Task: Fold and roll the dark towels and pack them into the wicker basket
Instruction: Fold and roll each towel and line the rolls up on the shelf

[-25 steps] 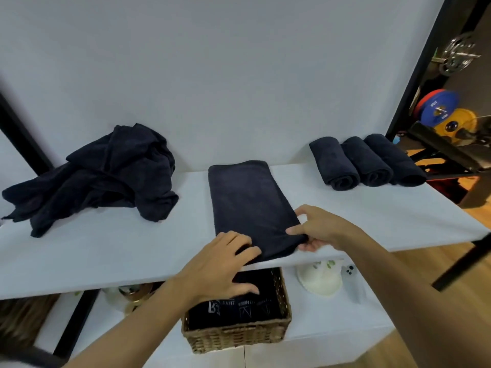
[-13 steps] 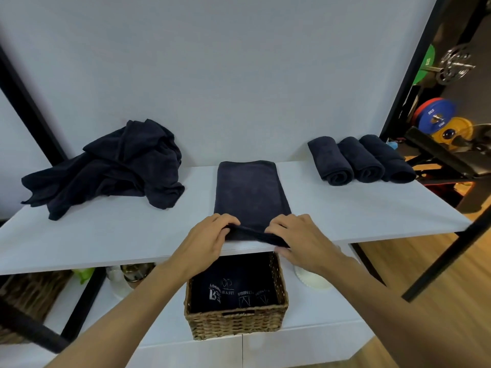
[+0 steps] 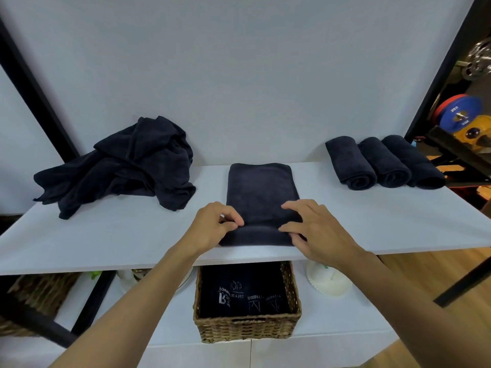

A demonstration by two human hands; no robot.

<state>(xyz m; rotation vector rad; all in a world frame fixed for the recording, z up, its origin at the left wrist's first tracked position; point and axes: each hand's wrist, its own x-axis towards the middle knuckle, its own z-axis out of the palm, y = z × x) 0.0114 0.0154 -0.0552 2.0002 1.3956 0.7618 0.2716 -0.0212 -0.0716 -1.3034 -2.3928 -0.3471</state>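
I see both grips clenched on the near end of the folded towel [image 3: 261, 192]: the left hand [image 3: 212, 228] pinches its left corner, the right hand [image 3: 316, 229] its right, with the first turn curled up. It lies at the front of the white surface [image 3: 119, 235]. Three rolled towels [image 3: 382, 162] sit far right, a loose pile [image 3: 122, 166] left. The wicker basket [image 3: 247, 328] stands below, holding dark towels.

White shelf [image 3: 106, 235] against pale wall [image 3: 239, 75], wooden floor [image 3: 438, 274].
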